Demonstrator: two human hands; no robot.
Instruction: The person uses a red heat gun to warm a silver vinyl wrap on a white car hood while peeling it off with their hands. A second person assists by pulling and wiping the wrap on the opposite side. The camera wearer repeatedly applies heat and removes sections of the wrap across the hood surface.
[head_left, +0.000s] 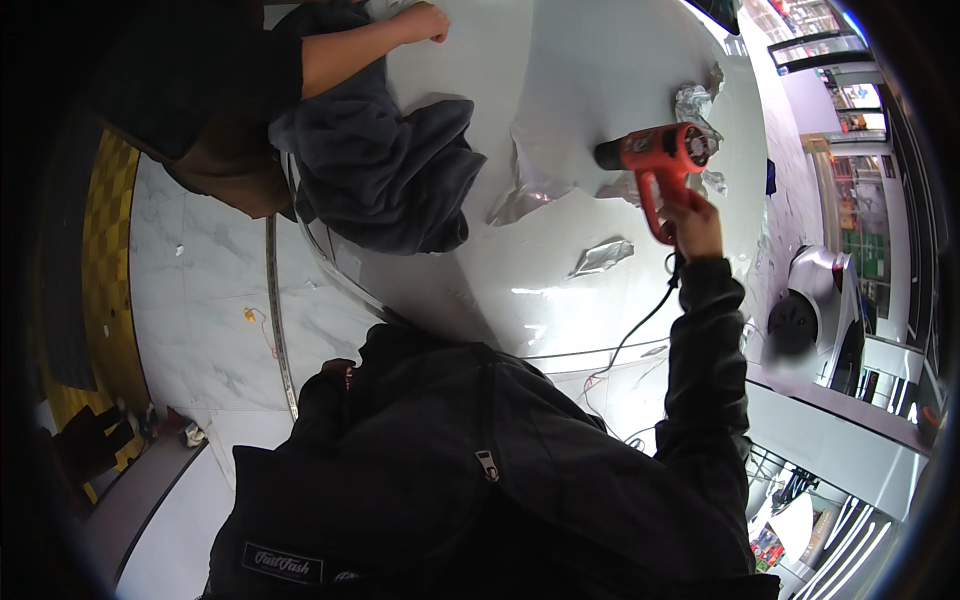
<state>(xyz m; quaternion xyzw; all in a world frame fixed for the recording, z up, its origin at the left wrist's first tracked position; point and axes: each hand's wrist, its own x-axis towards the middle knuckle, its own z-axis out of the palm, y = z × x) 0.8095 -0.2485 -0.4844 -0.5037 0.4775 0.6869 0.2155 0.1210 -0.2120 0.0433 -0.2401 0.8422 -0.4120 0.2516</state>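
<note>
My right hand (696, 225) grips the handle of a red heat gun (664, 154), its black nozzle pointing left over a pale car body panel (450, 300). Below the nozzle lies a torn, wrinkled edge of film (536, 191) on the panel. Crumpled silvery film scraps (694, 105) sit behind the heat gun, and another film scrap (602, 257) lies nearer to me. A black cord (641, 322) hangs from the handle towards the floor. My left hand is not in view; only the dark left sleeve shows by my body.
At the upper left a co-worker's hand (424, 22) is over the panel, beside a dark grey cloth (390, 172) draped there. A metal strip (277, 322) crosses the marble-patterned floor (202, 300). To the right stands another light-coloured vehicle (817, 300).
</note>
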